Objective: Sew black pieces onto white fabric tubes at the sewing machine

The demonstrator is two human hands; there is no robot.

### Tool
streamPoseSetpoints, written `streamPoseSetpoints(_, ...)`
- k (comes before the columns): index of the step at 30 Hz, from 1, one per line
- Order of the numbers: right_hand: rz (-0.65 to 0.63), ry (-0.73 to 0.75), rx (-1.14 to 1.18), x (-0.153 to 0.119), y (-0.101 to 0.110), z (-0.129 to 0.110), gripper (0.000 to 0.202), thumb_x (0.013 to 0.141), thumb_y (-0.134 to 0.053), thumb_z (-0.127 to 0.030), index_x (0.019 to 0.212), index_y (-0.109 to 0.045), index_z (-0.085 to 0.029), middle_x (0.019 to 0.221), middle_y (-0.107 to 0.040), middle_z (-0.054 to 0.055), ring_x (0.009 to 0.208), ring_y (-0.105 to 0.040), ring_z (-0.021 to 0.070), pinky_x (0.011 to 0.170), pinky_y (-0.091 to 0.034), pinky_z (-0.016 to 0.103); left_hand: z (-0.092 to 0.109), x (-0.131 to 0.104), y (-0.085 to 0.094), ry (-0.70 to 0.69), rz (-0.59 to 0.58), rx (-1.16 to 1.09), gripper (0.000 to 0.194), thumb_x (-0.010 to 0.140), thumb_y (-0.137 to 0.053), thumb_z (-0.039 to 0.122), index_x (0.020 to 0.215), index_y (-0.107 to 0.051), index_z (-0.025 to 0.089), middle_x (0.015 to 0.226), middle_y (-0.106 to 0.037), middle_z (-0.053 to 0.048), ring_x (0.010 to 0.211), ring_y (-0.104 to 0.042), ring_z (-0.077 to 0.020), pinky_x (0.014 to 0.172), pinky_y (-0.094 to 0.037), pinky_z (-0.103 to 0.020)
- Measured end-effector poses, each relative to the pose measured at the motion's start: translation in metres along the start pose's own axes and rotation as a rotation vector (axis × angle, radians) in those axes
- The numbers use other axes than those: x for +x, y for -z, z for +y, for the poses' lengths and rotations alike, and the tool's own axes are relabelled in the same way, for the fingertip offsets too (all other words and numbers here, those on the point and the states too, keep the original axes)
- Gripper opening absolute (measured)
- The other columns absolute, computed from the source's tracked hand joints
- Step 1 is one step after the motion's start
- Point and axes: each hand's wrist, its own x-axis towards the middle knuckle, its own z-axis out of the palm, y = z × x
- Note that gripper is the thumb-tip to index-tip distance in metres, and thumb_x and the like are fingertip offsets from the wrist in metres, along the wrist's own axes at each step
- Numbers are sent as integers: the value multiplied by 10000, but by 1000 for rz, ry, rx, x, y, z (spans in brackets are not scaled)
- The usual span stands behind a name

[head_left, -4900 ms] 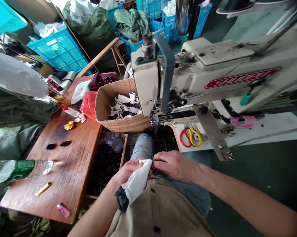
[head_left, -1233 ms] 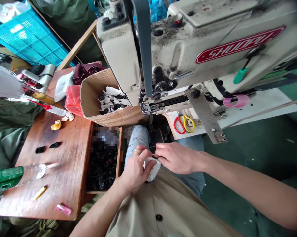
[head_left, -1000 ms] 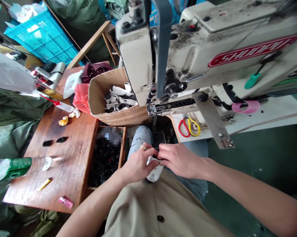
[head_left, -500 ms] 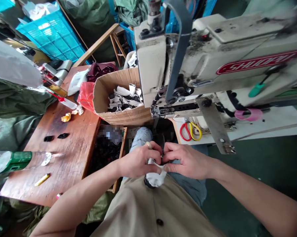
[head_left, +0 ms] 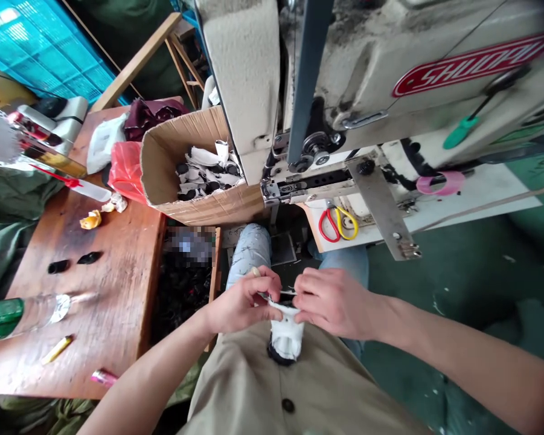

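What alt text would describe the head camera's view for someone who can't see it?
A person's left hand and right hand pinch the upper edge of a black-ended white fabric piece in front of a khaki shirt. Beyond are a sewing machine, scissors and a cardboard box of white and black pieces; a wooden table is at left.

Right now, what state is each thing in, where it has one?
White piece: held at its far edge
Left hand: pinching that edge
Right hand: pinching that edge
Cardboard box: open, pieces inside
Wooden bin: open, dark items inside
Scissors: lying untouched, blades mostly hidden
Red bag: crumpled
Sewing machine: on or off unclear
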Motion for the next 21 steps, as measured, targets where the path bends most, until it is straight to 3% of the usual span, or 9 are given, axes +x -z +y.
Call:
streamPoseSetpoints(4,-67,-215,319,9,0,6,263,946,-673,-380,789,-723,-175,884,-589,22,723,-534,113,643,-370,251,15,5,13,-46,-149,274,180,959,-626,337,980,-682,167,1181,-621,-146,1193,-571,-268,967,-518,-385)
streamPoseSetpoints(10,-182,-406,616,18,11,8,227,968,-620,-372,958,-757,-191,897,-588,19,694,-551,105,644,-413,225,22,12,18,-17,-190,308,272,1001,-517,344,830,-632,167,1146,-658,-128,1010,-642,-218,915,-545,-358)
streamPoseSetpoints(15,-174,-389,549,18,7,8,260,994,-581,-365,896,-734,-180,902,-594,29,732,-568,120,659,-415,233,9,11,21,-18,-195,277,278,995,-525,403,896,-636,169,1141,-623,-127,1029,-620,-222,939,-530,-360)
streamPoseSetpoints(21,-79,-245,307,14,-5,9,392,1056,-454,-407,874,-693,-155,876,-586,44,701,-545,125,633,-372,249,2,11,22,-70,-158,231,320,991,-523,442,872,-623,162,1039,-600,-116,974,-594,-219,917,-517,-355)
